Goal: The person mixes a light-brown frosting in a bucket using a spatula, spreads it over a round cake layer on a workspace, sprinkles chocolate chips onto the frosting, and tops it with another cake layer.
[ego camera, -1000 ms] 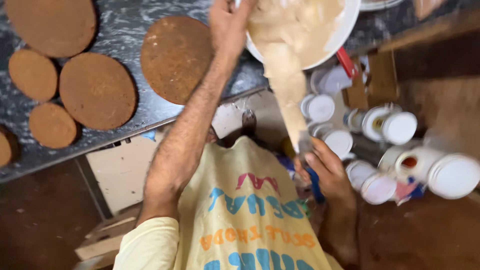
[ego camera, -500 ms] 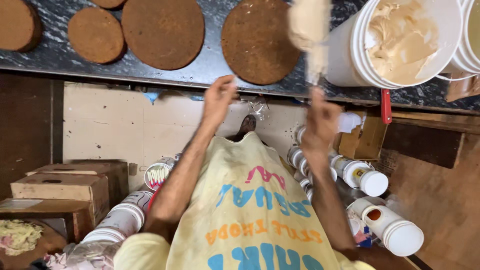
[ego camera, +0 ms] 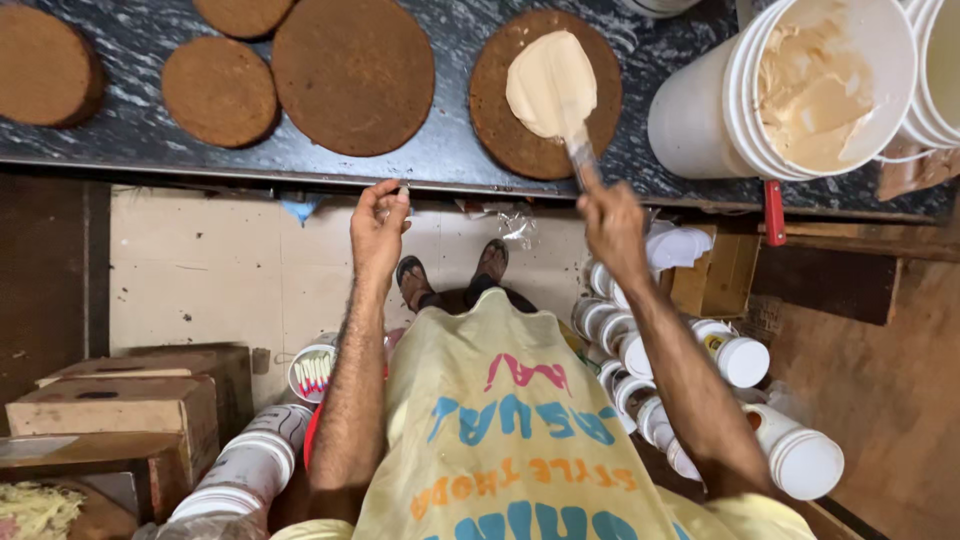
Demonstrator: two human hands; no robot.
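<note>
Topping cake (ego camera: pixel 500 130), cream (ego camera: pixel 550 85) beyond right hand (ego camera: pixel 612 222)

Open gap between cake rounds (ego camera: pixel 352 72) and white bucket (ego camera: pixel 740 105), counter edge (ego camera: pixel 200 168) bare, bucket blocking right

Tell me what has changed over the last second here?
The right hand has carried a spatula loaded with cream away from the white bucket and down onto a round brown cake. A second ago the bucket was tipped and cream was running out; now it stands on the counter. The left hand has dropped to the counter edge. The other cakes lie unmoved.
</note>
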